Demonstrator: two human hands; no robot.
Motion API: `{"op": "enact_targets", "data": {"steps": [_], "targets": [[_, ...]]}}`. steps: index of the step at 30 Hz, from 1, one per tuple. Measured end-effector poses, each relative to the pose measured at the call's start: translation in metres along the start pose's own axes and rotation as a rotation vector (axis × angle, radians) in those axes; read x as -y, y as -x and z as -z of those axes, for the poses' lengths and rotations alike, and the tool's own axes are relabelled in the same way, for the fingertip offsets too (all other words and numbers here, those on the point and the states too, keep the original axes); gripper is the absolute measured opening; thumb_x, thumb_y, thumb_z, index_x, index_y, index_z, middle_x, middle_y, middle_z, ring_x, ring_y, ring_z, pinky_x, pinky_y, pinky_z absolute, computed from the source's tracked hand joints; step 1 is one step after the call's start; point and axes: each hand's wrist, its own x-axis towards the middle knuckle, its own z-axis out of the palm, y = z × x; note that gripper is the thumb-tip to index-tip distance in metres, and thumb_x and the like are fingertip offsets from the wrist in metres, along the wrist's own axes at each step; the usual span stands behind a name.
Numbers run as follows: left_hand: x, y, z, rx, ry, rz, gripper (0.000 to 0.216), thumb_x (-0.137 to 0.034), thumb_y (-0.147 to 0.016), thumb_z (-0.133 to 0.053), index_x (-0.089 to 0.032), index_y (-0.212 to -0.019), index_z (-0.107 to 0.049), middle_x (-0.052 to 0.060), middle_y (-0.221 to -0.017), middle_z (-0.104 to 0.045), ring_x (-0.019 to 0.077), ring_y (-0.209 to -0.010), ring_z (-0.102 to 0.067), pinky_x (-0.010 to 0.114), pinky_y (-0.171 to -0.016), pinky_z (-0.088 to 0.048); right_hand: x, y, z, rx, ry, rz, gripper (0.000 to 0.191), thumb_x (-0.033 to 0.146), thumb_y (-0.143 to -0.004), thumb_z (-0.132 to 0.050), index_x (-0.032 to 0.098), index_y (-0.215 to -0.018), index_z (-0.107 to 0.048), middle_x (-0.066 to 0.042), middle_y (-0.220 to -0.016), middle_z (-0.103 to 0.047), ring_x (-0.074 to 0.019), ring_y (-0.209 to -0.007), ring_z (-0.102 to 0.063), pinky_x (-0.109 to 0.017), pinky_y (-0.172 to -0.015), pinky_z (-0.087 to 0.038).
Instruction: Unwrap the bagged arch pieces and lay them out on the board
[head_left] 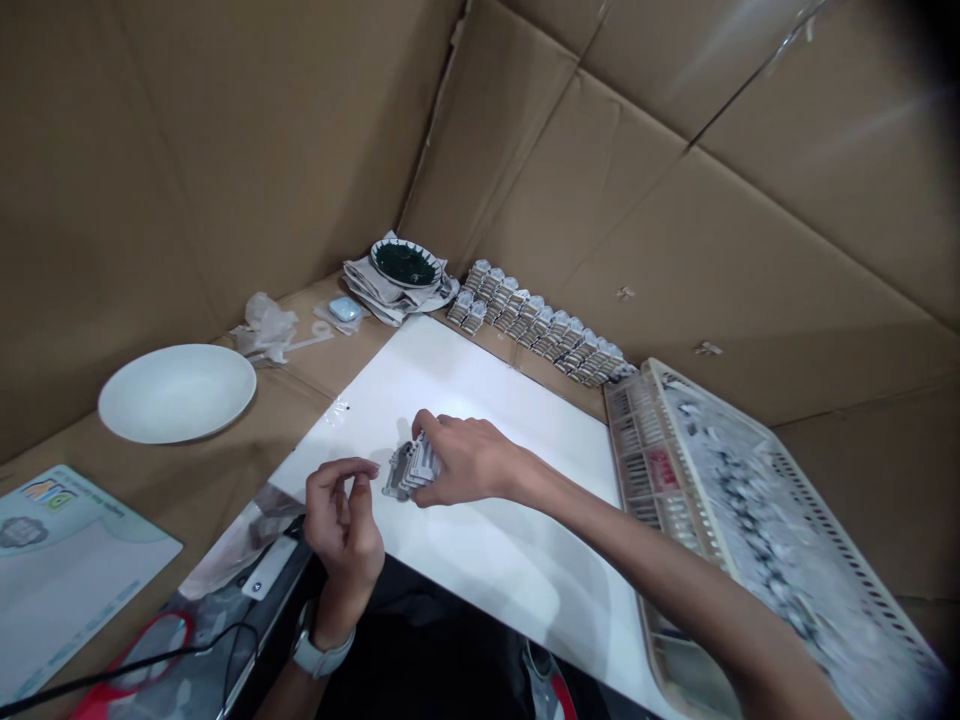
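— From the head view, what is hidden?

— The right hand (469, 460) covers the right end of the stack of grey clips (409, 470); its grip is closed over that end. The left hand (343, 520) has fingertips drawn against the thumb, and anything pinched there is too small to make out.

— Where does the stack lie, and which way?

— On the white board (480, 390) on the table, between both hands. Its long axis runs from the right fingers down-left toward the left hand. The basket (643, 455) is cut off at right.
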Motion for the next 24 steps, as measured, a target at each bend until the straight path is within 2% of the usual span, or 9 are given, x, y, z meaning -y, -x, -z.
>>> {"op": "enact_targets", "data": {"steps": [4, 9, 14, 20, 24], "targets": [[0.002, 0.000, -0.001, -0.043, 0.012, 0.034, 0.010, -0.020, -0.098, -0.063, -0.019, -0.107, -0.061, 0.003, -0.092, -0.070, 0.0175, -0.084, -0.068, 0.034, -0.080, -0.056, 0.007, -0.014, -0.002, 0.010, -0.007, 0.047, 0.079, 0.067, -0.072, -0.076, 0.025, -0.134, -0.051, -0.012, -0.115, -0.074, -0.0348, -0.097, -0.074, -0.038, -0.070, -0.050], [0.004, 0.001, 0.004, 0.010, -0.026, 0.015, 0.006, -0.021, -0.100, -0.060, -0.019, -0.105, -0.064, 0.003, -0.092, -0.069, 0.0179, -0.086, -0.067, 0.032, -0.078, -0.054, 0.012, -0.024, -0.012, 0.028, 0.014, 0.054, 0.086, 0.069, -0.070, -0.075, 0.023, -0.138, -0.051, -0.014, -0.117, -0.073, -0.0356, -0.095, -0.075, -0.039, -0.070, -0.053], [0.006, 0.001, 0.008, 0.055, -0.070, -0.008, 0.009, -0.020, -0.101, -0.059, -0.020, -0.103, -0.068, 0.002, -0.095, -0.070, 0.0171, -0.088, -0.068, 0.028, -0.078, -0.055, 0.015, -0.028, -0.021, -0.016, 0.066, 0.039, 0.089, 0.070, -0.064, -0.079, 0.023, -0.136, -0.054, -0.015, -0.117, -0.072, -0.0370, -0.094, -0.075, -0.041, -0.071, -0.055], [0.010, -0.001, 0.010, 0.071, -0.114, -0.046, 0.010, -0.022, -0.101, -0.059, -0.022, -0.101, -0.069, 0.001, -0.093, -0.072, 0.0157, -0.084, -0.068, 0.024, -0.072, -0.054, 0.008, -0.030, -0.026, -0.047, 0.070, 0.073, 0.081, 0.074, -0.065, -0.076, 0.023, -0.127, -0.059, -0.011, -0.103, -0.077, -0.0346, -0.087, -0.076, -0.039, -0.069, -0.053], [0.013, -0.001, 0.012, 0.067, -0.151, -0.021, 0.010, -0.025, -0.100, -0.060, -0.022, -0.100, -0.070, 0.001, -0.093, -0.072, 0.0171, -0.083, -0.068, 0.026, -0.067, -0.053, 0.003, -0.025, -0.024, -0.071, 0.035, 0.110, 0.074, 0.073, -0.067, -0.077, 0.027, -0.123, -0.062, -0.008, -0.103, -0.078, -0.0328, -0.087, -0.076, -0.038, -0.069, -0.052]]}}
